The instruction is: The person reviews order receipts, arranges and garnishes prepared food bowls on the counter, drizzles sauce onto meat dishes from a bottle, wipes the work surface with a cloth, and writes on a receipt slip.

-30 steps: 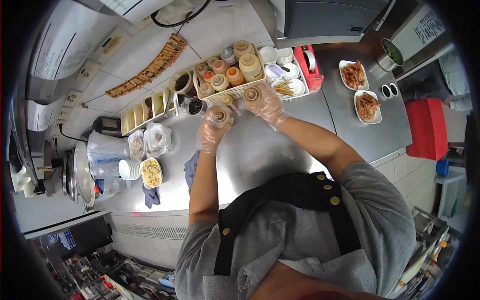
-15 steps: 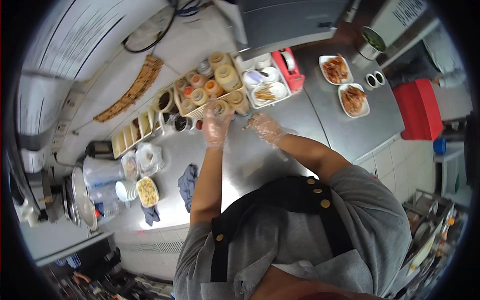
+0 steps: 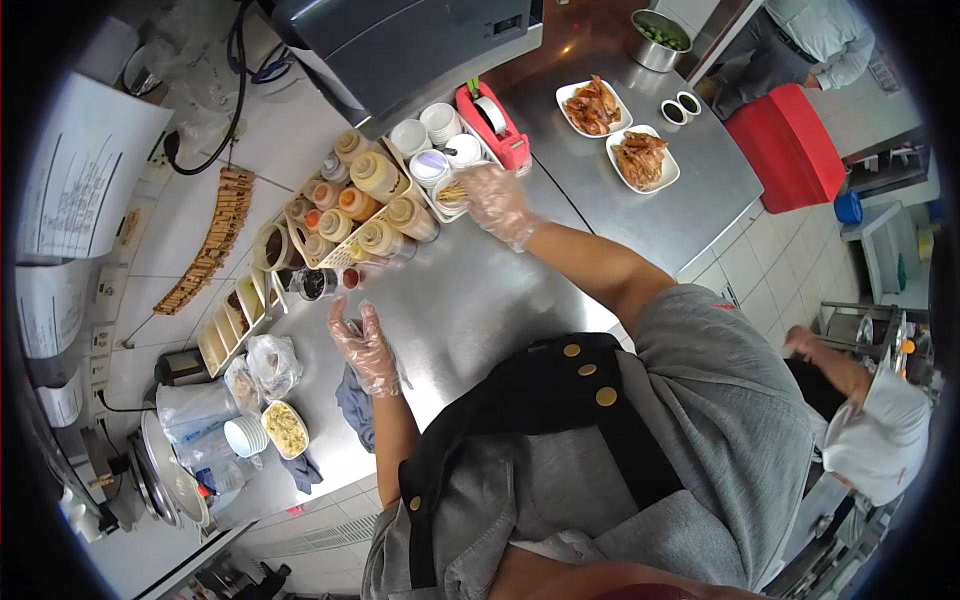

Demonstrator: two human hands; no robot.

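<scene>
My right hand (image 3: 497, 205), in a clear plastic glove, is at the white tray beside a dish of small wooden sticks (image 3: 452, 194); its fingertips overlap the dish, and whether they grip anything is too small to tell. My gloved left hand (image 3: 363, 348) hovers over the steel counter with fingers apart and nothing in it. Two squeeze bottles, one (image 3: 385, 240) and another (image 3: 412, 218), stand in front of the cream basket (image 3: 350, 245) of sauce bottles. Close to them is a small cup of red sauce (image 3: 351, 278).
Two white dishes of cooked meat (image 3: 595, 106) (image 3: 642, 160) sit at the right, near two dark sauce cups and a metal pot (image 3: 658, 42). A red tape dispenser (image 3: 508, 147) borders the tray. Two other people are at the right.
Both bottles left my hands and now stand by the basket. My right hand moved to the sticks; my left drew back, open. The view turned to the right.
</scene>
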